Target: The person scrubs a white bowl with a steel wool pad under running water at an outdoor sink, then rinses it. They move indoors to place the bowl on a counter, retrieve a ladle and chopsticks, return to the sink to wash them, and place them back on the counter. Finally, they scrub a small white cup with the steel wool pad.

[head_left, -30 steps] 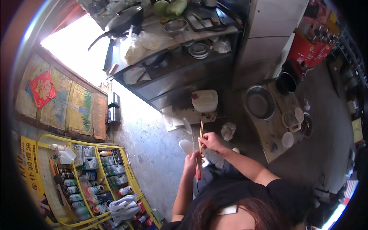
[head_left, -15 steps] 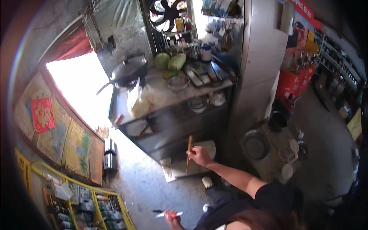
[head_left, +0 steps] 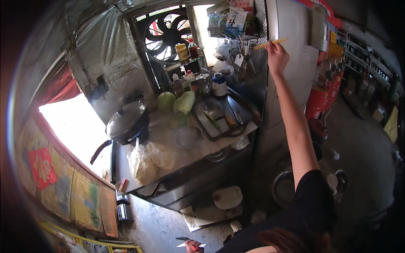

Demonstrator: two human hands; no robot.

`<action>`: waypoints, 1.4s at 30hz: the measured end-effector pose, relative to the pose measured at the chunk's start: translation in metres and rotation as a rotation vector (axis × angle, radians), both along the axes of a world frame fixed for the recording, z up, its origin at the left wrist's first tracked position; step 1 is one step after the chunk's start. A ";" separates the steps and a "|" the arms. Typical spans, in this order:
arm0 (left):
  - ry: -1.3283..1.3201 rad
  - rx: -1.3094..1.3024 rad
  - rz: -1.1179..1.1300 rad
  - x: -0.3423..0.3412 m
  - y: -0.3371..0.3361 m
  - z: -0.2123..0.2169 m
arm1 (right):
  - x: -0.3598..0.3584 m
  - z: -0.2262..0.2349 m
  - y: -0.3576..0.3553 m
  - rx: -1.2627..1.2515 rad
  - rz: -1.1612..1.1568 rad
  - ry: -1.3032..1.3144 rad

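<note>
My right hand is raised with the arm stretched out, its fingers closed around wooden chopsticks. The chopsticks lie nearly level, their left end beside a wire holder on the wall. Low down at the bottom edge, my left hand is closed on a small knife with a pale blade and some red at the grip. A thin dark piece sticks out by the same hand; its kind cannot be made out.
On the counter stand a lidded pan, bagged pale food, a round green gourd, a longer gourd and a dark tray. A fan sits behind. A white jug rests below; a metal basin is at right.
My right hand has risen from in front of the counter up to the wall holder, still gripping the chopsticks. My left hand stays low with the knife. The view has tilted up.
</note>
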State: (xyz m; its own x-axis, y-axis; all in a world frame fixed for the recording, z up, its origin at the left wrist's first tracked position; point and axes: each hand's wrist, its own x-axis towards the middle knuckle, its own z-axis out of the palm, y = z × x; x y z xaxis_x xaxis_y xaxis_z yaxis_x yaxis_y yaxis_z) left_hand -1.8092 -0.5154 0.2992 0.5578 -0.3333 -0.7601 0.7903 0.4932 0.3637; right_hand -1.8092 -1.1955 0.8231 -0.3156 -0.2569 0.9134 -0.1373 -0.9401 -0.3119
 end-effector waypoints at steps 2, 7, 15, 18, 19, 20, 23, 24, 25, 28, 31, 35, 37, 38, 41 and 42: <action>0.006 0.005 -0.049 0.012 -0.024 0.004 | 0.020 0.018 -0.036 0.125 -0.098 0.191; 0.019 0.011 -0.122 0.028 -0.072 0.000 | 0.064 0.032 -0.110 0.439 -0.284 0.835; -0.070 -0.433 0.114 0.026 -0.123 0.050 | 0.068 -0.003 -0.177 0.653 0.653 0.763; 0.038 -0.382 -0.019 0.046 -0.142 0.112 | 0.020 -0.009 -0.184 0.423 0.619 0.603; -0.101 -0.396 -0.097 0.051 -0.146 0.111 | -0.006 -0.004 -0.199 0.320 0.534 0.525; 0.005 -0.482 -0.103 0.052 -0.133 0.134 | -0.005 -0.050 -0.101 0.363 0.600 0.374; -0.107 -0.269 -0.195 0.042 -0.122 0.142 | -0.039 -0.137 0.056 0.401 0.565 0.423; -0.143 -0.237 -0.228 0.039 -0.121 0.137 | -0.045 -0.162 0.126 0.461 0.561 0.457; -0.173 -0.246 -0.224 0.048 -0.129 0.152 | -0.041 -0.181 0.136 0.507 0.740 0.667; -0.273 -0.202 -0.246 0.043 -0.110 0.151 | -0.017 -0.269 0.270 0.841 1.055 1.236; -0.354 -0.154 -0.301 0.040 -0.102 0.153 | 0.005 -0.341 0.354 1.100 1.462 1.393; -0.447 0.046 -0.376 0.036 -0.094 0.167 | 0.038 -0.412 0.428 1.376 1.775 1.259; -0.550 0.160 -0.379 0.030 -0.081 0.160 | 0.043 -0.399 0.459 1.643 1.998 1.060; -0.592 0.203 -0.394 0.028 -0.068 0.154 | 0.048 -0.402 0.475 1.661 2.014 1.096; -0.490 0.206 -0.279 0.019 -0.041 0.148 | 0.059 -0.398 0.504 1.588 1.910 1.296; -0.437 0.171 -0.217 0.015 -0.032 0.150 | 0.063 -0.390 0.513 1.534 1.850 1.413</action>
